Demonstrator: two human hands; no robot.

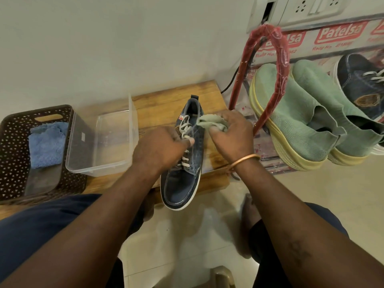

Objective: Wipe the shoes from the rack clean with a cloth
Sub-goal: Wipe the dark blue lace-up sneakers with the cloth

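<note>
A dark blue denim lace-up sneaker with a white sole lies on the wooden bench, its toe overhanging the near edge. The fingers of the left hand grasp it across the pale laces. The fingers of the right hand clench a bunched grey-green cloth against the sneaker's collar, just right of the left fingers. Left of both hands sit a clear plastic tub and a brown perforated basket holding a blue towel. Right of the right fingers, two green knit shoes rest on a red-framed rack.
</note>
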